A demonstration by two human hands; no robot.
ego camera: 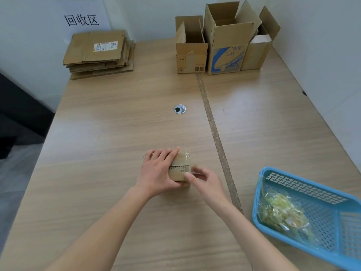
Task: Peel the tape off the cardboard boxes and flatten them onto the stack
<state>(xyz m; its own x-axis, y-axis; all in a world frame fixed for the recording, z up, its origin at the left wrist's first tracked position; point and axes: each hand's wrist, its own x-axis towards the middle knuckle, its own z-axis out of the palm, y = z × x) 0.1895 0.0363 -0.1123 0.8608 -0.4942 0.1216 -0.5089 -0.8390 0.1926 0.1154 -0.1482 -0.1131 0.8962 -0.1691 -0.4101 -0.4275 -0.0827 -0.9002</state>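
Observation:
A small brown cardboard box (180, 169) sits on the wooden table near me, with clear tape across its top. My left hand (157, 170) lies over the box's left side, fingers spread on the top and thumb against its near face, holding it down. My right hand (203, 181) is at the box's right edge, thumb and fingertips pinching at the tape end there. A stack of flattened cardboard (99, 53) lies at the far left of the table.
Three opened boxes stand at the back: a small one (191, 53), a tall one with blue print (226, 44), and another (257, 49) to its right. A blue plastic basket (320, 218) holding crumpled peeled tape (283, 210) sits at the near right. A cable grommet (179, 109) marks the table's middle.

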